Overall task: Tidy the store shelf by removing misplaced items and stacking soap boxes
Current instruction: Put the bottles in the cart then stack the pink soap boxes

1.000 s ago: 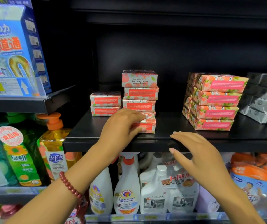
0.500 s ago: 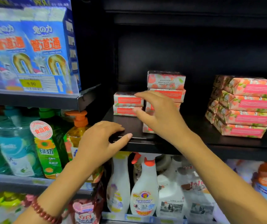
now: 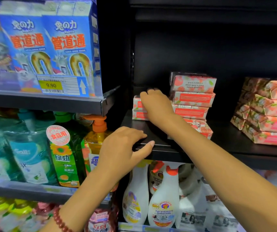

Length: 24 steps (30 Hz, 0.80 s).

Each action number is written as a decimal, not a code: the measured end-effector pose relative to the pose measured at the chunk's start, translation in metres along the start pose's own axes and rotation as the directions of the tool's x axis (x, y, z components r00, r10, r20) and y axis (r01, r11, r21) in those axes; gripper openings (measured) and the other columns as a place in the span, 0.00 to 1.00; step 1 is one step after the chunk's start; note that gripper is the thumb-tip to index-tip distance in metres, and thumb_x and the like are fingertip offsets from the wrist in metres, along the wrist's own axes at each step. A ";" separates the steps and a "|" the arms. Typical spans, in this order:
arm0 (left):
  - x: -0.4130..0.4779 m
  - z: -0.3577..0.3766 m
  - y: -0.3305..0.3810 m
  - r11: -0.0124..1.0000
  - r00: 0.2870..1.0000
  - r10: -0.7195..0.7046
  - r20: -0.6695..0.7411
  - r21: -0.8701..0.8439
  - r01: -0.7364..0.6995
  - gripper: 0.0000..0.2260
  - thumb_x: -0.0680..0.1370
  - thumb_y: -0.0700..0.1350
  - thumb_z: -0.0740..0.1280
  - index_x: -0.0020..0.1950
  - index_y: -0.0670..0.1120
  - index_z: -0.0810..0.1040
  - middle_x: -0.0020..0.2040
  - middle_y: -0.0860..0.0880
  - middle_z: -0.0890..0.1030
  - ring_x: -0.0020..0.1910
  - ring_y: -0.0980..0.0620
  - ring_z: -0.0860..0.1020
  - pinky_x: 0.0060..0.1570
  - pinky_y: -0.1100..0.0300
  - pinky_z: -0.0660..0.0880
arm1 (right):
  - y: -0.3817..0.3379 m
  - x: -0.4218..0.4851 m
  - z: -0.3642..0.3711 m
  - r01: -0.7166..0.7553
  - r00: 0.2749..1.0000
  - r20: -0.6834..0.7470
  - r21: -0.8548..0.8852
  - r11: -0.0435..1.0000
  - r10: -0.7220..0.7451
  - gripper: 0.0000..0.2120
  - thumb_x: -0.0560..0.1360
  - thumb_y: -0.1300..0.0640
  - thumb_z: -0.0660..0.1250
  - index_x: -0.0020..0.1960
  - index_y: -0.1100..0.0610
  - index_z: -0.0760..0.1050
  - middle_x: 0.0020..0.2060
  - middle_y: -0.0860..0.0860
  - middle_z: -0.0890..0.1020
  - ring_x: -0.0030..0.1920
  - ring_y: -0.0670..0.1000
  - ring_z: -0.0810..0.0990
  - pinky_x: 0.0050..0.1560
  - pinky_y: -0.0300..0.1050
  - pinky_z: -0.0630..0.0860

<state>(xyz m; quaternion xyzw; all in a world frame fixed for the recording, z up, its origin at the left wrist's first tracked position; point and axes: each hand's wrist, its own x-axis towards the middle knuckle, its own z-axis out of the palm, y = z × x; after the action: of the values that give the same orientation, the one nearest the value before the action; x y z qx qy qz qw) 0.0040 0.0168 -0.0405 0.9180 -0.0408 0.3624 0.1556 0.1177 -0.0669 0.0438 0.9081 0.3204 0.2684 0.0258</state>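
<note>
A black shelf (image 3: pixel 223 139) is running across the right bay, and its black back panel (image 3: pixel 201 47) is sitting in deep shadow under another dark shelf (image 3: pixel 201 14) overhead. To the left, a grey shelf (image 3: pixel 42 102) is jutting out at a higher level, with a second grey shelf (image 3: pixel 25 190) lying below it, both catching brighter light.

On the black metal shelf (image 3: pixel 223 141) at mid-frame, a low pile of two pink-and-white cardboard soap boxes (image 3: pixel 136 114) sits at the left, just beside a taller pile of like boxes (image 3: pixel 193 97). A third pile (image 3: pixel 271 114) stands well apart at the right edge. The right hand (image 3: pixel 157 108) lies over the low pile, fingers curled over its top. The left hand (image 3: pixel 121 148) rests on the shelf's front lip. Blue cardboard drain-cleaner boxes (image 3: pixel 50 47) fill the upper left, and white plastic spray bottles (image 3: pixel 164 203) stand below the shelf.
</note>
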 end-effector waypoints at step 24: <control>0.052 -0.010 0.014 0.999 0.997 0.004 0.082 0.033 -0.007 0.17 0.73 0.54 0.69 0.60 0.50 0.78 0.55 0.53 0.80 0.55 0.54 0.76 0.50 0.61 0.70 | 0.083 -0.121 -0.042 0.221 0.901 -0.433 0.400 0.889 -0.029 0.25 0.75 0.44 0.59 0.65 0.59 0.70 0.54 0.50 0.77 0.53 0.38 0.67 0.50 0.27 0.66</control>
<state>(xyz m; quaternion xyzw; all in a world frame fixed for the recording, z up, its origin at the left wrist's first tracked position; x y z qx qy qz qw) 0.0330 0.0087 0.0055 0.9344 -0.0437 0.3258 0.1376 0.0650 -0.2098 0.0404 0.7891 0.4297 0.3734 -0.2309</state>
